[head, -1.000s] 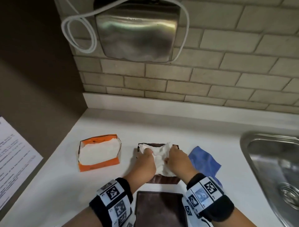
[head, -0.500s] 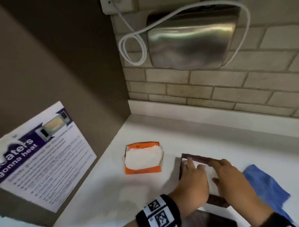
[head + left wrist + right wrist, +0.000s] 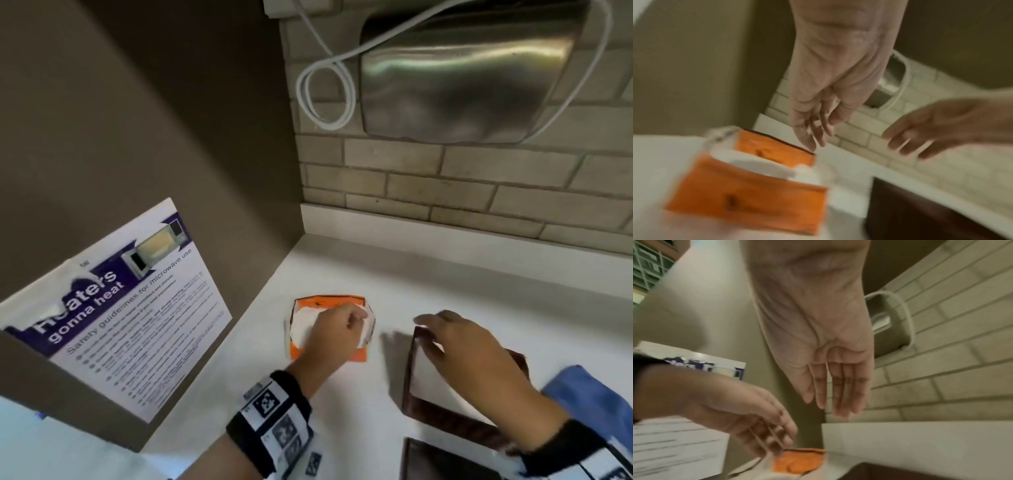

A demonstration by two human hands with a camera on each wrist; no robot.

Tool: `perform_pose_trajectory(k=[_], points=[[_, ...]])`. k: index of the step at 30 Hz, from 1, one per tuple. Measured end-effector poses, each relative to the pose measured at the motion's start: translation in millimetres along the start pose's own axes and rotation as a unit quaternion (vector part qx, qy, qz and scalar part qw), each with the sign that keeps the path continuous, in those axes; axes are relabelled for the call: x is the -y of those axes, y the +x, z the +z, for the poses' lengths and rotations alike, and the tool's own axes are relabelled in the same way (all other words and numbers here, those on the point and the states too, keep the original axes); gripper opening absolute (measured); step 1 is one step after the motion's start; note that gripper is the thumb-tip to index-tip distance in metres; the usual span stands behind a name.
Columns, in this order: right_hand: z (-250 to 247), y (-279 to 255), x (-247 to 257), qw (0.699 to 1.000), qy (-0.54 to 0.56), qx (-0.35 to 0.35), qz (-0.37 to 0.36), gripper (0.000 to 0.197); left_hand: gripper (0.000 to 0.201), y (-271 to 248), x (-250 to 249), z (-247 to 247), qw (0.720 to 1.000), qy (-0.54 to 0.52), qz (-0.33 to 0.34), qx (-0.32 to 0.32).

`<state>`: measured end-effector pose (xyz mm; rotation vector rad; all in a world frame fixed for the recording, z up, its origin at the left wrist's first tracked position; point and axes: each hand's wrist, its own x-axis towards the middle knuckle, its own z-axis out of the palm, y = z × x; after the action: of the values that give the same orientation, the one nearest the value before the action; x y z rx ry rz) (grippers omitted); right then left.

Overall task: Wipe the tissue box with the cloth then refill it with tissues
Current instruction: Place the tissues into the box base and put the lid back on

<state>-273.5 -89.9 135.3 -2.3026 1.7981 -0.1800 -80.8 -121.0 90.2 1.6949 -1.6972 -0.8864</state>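
Observation:
The dark brown tissue box (image 3: 409,373) sits uncovered on the white counter with white tissues (image 3: 424,377) lying inside. My right hand (image 3: 431,329) hovers over its far left corner, fingers straight and holding nothing, as the right wrist view (image 3: 834,402) confirms. Left of it stands the torn-open orange tissue pack (image 3: 356,356) with a white stack (image 3: 301,325) in it. My left hand (image 3: 356,318) is above that stack, fingers pointing loosely down near the far flap (image 3: 777,146), gripping nothing. The blue cloth (image 3: 582,390) lies right of the box.
The brown lid (image 3: 445,462) lies at the near edge in front of the box. A steel hand dryer (image 3: 462,75) with a looped white cable hangs on the brick wall behind. A side panel with a microwave poster (image 3: 120,308) closes off the left.
My left hand left the brown box and moved left over the orange pack. My right hand lifted off the tissues in the box. The head view swung left.

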Motion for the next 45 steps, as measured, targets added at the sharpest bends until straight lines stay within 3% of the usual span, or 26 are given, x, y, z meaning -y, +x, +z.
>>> perform_pose_trajectory(k=[3, 5, 9, 13, 18, 22, 24, 29, 31, 34, 38, 45], points=[[24.1, 28.0, 47.3, 0.991, 0.080, -0.009, -0.108, 0.037, 0.033, 26.4, 41.8, -25.6, 0.988, 0.145, -0.054, 0.009], [52.3, 46.2, 71.1, 0.989, 0.052, 0.018, -0.139, 0.037, 0.040, 35.3, 65.2, -27.2, 0.968, 0.235, -0.077, 0.050], [95.4, 62.1, 86.8, 0.986, -0.074, 0.089, -0.116, 0.031, 0.055, 41.9, 91.0, -15.0, 0.918, 0.380, -0.086, 0.069], [105.1, 64.3, 84.6, 0.987, -0.083, 0.106, -0.085, 0.035, 0.063, 44.7, 91.2, -14.5, 0.907, 0.412, -0.059, 0.061], [98.4, 76.4, 81.2, 0.990, -0.028, 0.128, -0.045, 0.029, 0.053, 48.6, 90.0, -27.4, 0.927, 0.357, -0.092, 0.073], [98.0, 82.8, 80.2, 0.989, -0.005, 0.145, -0.017, 0.055, 0.055, 50.6, 91.7, -30.6, 0.945, 0.300, -0.112, 0.074], [102.3, 85.9, 80.0, 0.990, 0.007, 0.138, -0.005, 0.065, 0.062, 49.7, 91.1, -30.5, 0.948, 0.295, -0.102, 0.068], [102.4, 88.5, 82.1, 0.990, 0.024, 0.135, 0.028, 0.069, 0.064, 48.2, 88.8, -27.6, 0.952, 0.301, -0.027, 0.051], [101.8, 89.9, 79.6, 0.990, 0.016, 0.139, 0.032, 0.072, 0.067, 44.5, 87.7, -25.6, 0.956, 0.286, -0.029, 0.057], [97.7, 92.8, 73.3, 0.991, 0.020, 0.129, 0.035, 0.065, 0.070, 41.3, 92.4, -27.5, 0.974, 0.194, -0.075, 0.090], [92.5, 95.5, 69.5, 0.990, 0.052, 0.120, 0.052, 0.052, 0.050, 39.5, 100.0, -40.0, 0.990, 0.084, -0.041, 0.106], [84.0, 95.3, 62.0, 0.989, 0.097, 0.078, 0.077, 0.056, 0.050, 35.3, 101.4, -56.0, 0.991, -0.109, -0.019, 0.081]])
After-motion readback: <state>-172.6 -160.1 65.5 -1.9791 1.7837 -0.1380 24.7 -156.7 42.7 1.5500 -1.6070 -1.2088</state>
